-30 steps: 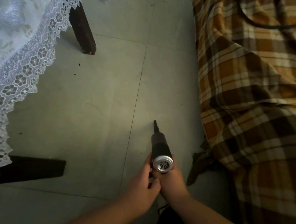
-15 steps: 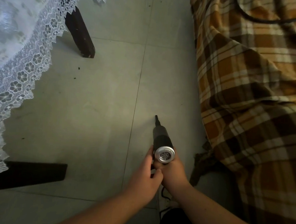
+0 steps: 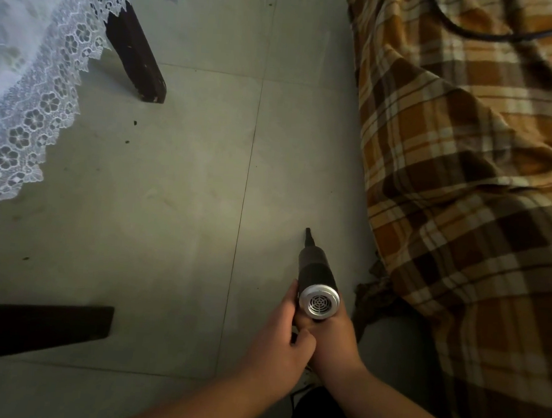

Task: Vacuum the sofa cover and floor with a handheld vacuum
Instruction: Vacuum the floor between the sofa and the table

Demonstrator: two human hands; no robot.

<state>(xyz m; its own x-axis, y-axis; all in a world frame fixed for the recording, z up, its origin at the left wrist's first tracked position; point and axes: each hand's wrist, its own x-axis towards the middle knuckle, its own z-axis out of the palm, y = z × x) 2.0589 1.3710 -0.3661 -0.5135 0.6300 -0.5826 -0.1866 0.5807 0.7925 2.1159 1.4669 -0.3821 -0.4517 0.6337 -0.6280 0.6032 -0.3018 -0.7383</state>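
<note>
A black handheld vacuum (image 3: 315, 272) with a silver vented rear cap points forward and down, its narrow nozzle tip close to the grey tiled floor (image 3: 178, 203). My right hand (image 3: 334, 335) wraps the handle beneath the cap. My left hand (image 3: 281, 335) closes on the handle's left side, thumb pressed against it. The orange and brown plaid sofa cover (image 3: 470, 188) hangs down on the right, a short way from the nozzle.
A table with a white lace cloth (image 3: 32, 103) stands at the left on dark wooden legs (image 3: 135, 55), with another leg (image 3: 41, 327) low left. Small dark specks (image 3: 134, 123) lie on the tiles. A black cable (image 3: 473, 30) crosses the sofa cover.
The vacuum and both hands have shifted slightly to the right, towards the sofa cover. The grip of both hands is unchanged.
</note>
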